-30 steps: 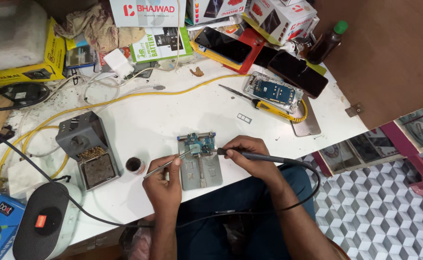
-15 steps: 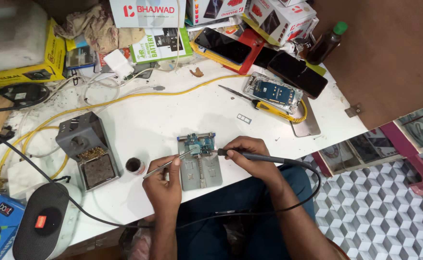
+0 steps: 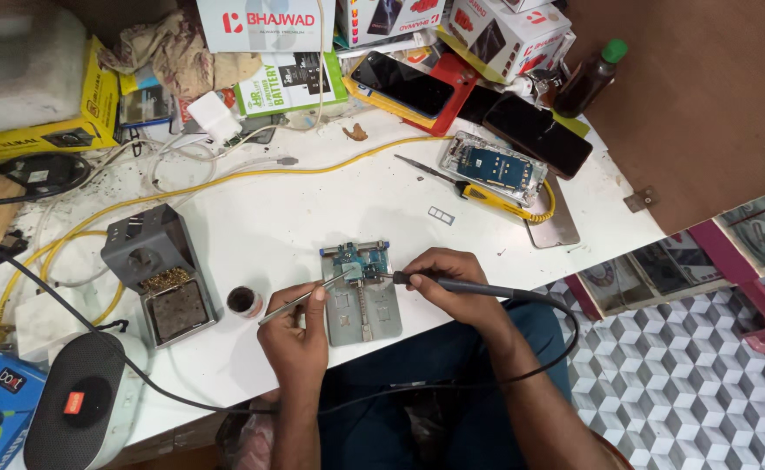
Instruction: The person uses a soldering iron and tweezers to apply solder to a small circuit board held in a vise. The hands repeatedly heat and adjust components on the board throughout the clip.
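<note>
Nothing has visibly moved since the earlier frames: both hands stay over one small circuit board (image 3: 358,259) clamped on one metal holder plate (image 3: 362,306) at the near edge of the white table (image 3: 313,209). Left hand (image 3: 298,326) pinches one pair of tweezers (image 3: 300,298), tips on the board. Right hand (image 3: 452,280) grips one corded soldering iron (image 3: 469,286), tip at the board. Beside them sit one small round tin (image 3: 243,300) and one grey iron stand (image 3: 158,271). Farther back lie one opened phone (image 3: 493,167) and one yellow-handled screwdriver (image 3: 474,191).
</note>
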